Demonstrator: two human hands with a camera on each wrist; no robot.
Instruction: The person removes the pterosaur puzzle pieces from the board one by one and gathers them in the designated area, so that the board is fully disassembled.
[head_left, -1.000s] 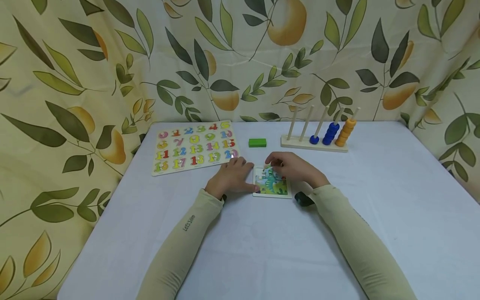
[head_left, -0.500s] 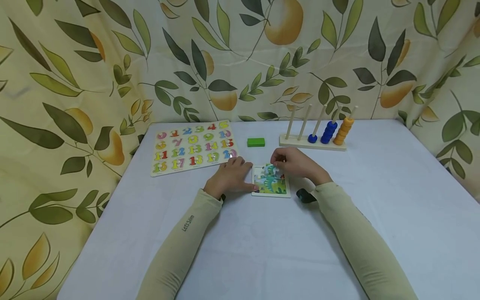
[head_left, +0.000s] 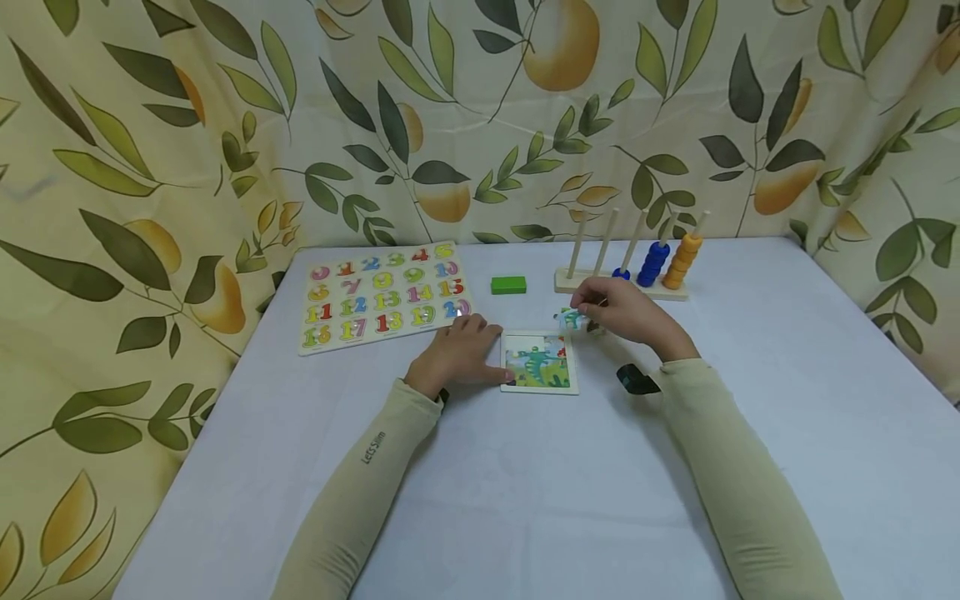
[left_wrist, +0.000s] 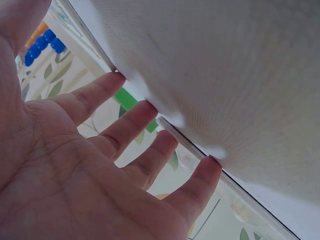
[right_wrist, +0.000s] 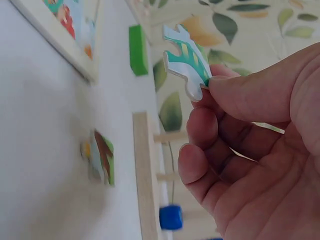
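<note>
My left hand (head_left: 459, 353) rests spread on the table, thumb at the lower left corner of a small framed jigsaw puzzle (head_left: 574, 372) with a green dinosaur picture. In the left wrist view its fingers (left_wrist: 135, 125) are extended, tips on the white cloth. Raised beyond the puzzle's upper right corner, my right hand (head_left: 626, 312) pinches a jigsaw piece (right_wrist: 189, 60) between thumb and fingertips. This piece is white and teal with yellow stripes. A gap shows in the puzzle's upper part. Below the right hand, a second jigsaw piece (right_wrist: 103, 157), brown and green, lies on the table.
Behind the puzzle sits a green block (head_left: 508, 285). A number board (head_left: 375, 330) lies at the back left. At the back right stands a wooden peg rack (head_left: 564, 282) with blue beads (head_left: 654, 263) and orange beads (head_left: 682, 260). A patterned curtain (head_left: 300, 125) hangs behind the table.
My right hand has lifted the jigsaw piece out of the puzzle and moved it back and to the right, uncovering a gap. The left hand stays in place.
</note>
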